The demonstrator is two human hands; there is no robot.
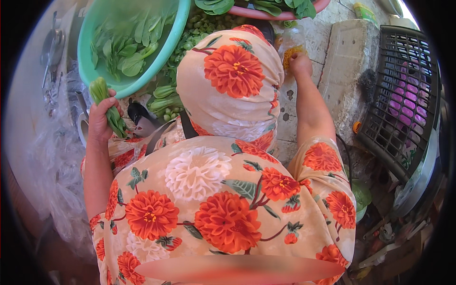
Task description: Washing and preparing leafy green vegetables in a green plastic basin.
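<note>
My left hand (103, 111) grips an upright bunch of leafy greens (99, 90) with pale green stalks, just below the turquoise basin (88, 71) of loose leaves at the upper left. At the upper right, my right hand (300, 64) has its fingers closed at a clear plastic bottle (290, 40) with small yellow items inside; what they pinch is too small to make out. Between my arms, orange-flowered beige cloth (223, 199) fills much of the view. More green bunches (164, 102) lie below the basin's right side, partly hidden by the cloth.
A red basin (266, 16) of greens stands at the top. At right are a worn pale block (342, 71) and a black plastic crate (394, 99) over pink items. Crumpled clear plastic (52, 142) lies at left. Pale tiles (323, 19) show around the block.
</note>
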